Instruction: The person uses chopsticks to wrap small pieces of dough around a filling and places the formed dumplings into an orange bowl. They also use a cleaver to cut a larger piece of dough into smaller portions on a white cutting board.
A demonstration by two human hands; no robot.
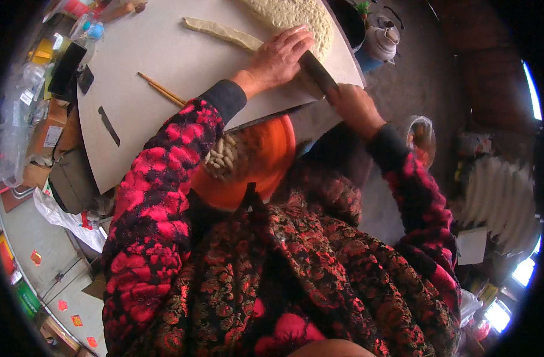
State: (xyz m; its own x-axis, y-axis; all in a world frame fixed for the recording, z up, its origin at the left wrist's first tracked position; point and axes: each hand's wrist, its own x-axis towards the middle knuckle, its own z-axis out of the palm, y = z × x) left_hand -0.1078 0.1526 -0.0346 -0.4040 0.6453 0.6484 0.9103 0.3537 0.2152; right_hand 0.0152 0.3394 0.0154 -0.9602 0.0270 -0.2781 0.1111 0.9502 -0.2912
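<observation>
My right hand (357, 109) grips a dark-bladed kitchen knife (317, 71) at the near right edge of the pale board (133, 116). Fingers stretched forward, my left hand (278, 58) lies over one end of a long dough strip (223, 33), close against the knife. What its palm and thumb do underneath is hidden. A large, pitted slab of dough (294, 15) spreads just beyond my left fingertips. Below the board's edge, an orange basin (278, 151) holds several pale, finger-shaped pieces (223, 154), partly covered by my left sleeve.
Chopsticks (162, 89) and a dark flat strip (109, 127) lie on the board. A black phone-like slab (66, 67), a plastic bottle (91, 31) and cardboard boxes (53, 127) crowd the left. A metal kettle (382, 38) stands beyond the right edge; a clear bag (420, 138) sits lower right.
</observation>
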